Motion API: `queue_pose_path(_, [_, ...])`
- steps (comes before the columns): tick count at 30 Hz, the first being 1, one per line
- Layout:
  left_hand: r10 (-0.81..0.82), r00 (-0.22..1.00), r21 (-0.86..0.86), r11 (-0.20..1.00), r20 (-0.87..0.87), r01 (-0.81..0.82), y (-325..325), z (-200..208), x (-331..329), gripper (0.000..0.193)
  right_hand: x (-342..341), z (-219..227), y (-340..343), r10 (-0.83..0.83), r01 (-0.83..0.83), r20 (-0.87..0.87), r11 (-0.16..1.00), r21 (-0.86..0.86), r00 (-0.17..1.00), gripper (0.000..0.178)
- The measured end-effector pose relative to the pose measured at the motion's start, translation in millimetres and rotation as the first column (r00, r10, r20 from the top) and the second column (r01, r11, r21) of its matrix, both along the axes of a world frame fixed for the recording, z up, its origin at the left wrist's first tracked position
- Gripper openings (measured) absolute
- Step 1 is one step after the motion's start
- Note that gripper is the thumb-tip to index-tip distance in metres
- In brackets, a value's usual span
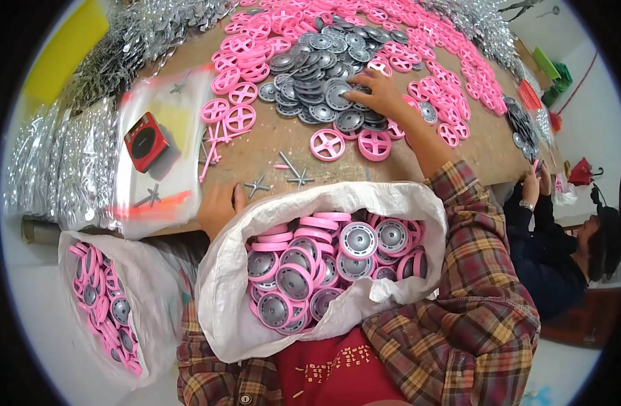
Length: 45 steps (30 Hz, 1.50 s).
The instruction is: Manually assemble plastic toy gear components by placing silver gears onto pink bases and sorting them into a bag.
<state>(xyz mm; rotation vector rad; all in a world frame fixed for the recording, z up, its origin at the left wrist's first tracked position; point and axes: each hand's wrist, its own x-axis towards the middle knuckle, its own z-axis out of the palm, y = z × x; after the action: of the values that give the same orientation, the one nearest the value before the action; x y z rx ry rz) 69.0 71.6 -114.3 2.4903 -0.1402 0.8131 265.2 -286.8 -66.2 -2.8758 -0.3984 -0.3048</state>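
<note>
- Your right hand point(370, 93) is the nearer one, reaching over the bench point(270, 159) into the pile of grey discs point(309, 68).
- Its fingers are partly spread, tips at the right side of one grey disc point(338, 95); you can't tell whether they grip it.
- That disc is round, without a long axis, face up and ahead of the open white sack point(219, 298).
- Your left hand point(219, 208) sits beside the sack's left rim, well apart from the disc; its grip is hidden.
</note>
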Motion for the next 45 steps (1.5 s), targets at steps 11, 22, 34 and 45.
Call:
queue_pose_path(11, [0.005,1.0,0.027,1.0,0.027,-0.006,1.7,2.5,7.0,0.017,-99.9,57.6,72.2,0.37,-0.387,0.114,0.883,0.265,0.922,0.017])
queue_pose_path(22, [-0.568,0.706,-0.43,0.811,-0.422,0.396,18.6,123.8,19.7,0.028,-279.3,73.6,64.3,0.546,-0.537,-0.092,0.837,0.105,0.832,0.048])
queue_pose_path(34, [-0.193,0.86,0.481,0.761,-0.473,0.435,-127.2,96.5,10.6,0.016,-338.7,-7.1,69.7,0.295,-0.356,0.225,0.877,0.323,0.929,0.036])
queue_pose_path(45, [-0.309,0.942,0.216,0.919,-0.128,0.33,-115.4,41.4,3.6,0.014,-337.5,-12.9,66.6,0.256,-0.362,0.277,0.81,0.461,0.926,0.023])
